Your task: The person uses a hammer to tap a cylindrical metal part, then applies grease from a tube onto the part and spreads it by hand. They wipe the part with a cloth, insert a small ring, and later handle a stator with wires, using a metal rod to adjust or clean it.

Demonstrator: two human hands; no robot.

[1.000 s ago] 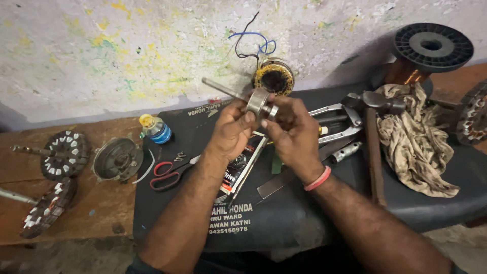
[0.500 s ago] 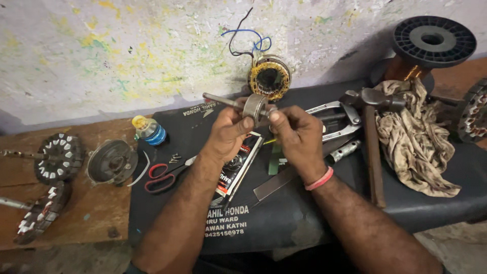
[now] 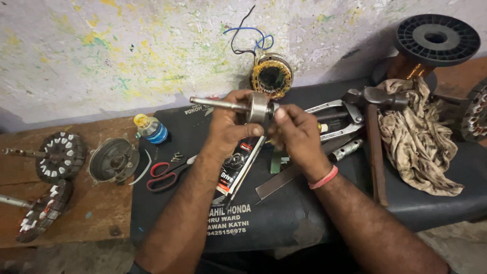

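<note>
Both hands hold a metal shaft [image 3: 215, 103] with a round bearing part [image 3: 257, 107] above a black mat [image 3: 299, 213]. The left hand [image 3: 231, 127] grips it from below; the right hand [image 3: 297, 133] pinches its end. Red-handled scissors [image 3: 165, 174] lie nearby, a hammer [image 3: 375, 132] and rag [image 3: 418, 137] at right.

A metal shaft [image 3: 219, 104] with a squat, silvery cylindrical bearing [image 3: 257, 107] seated near its right end is held up in the air above the black seat cushion [image 3: 299, 213]; the shaft lies nearly level, its bare end pointing left and slightly up; the metal looks dull grey and worn; the left hand [image 3: 231, 127] wraps it from below beside the bearing, while the fingers [image 3: 284, 115] of the right hand [image 3: 297, 134] pinch at the bearing's right face.
</note>
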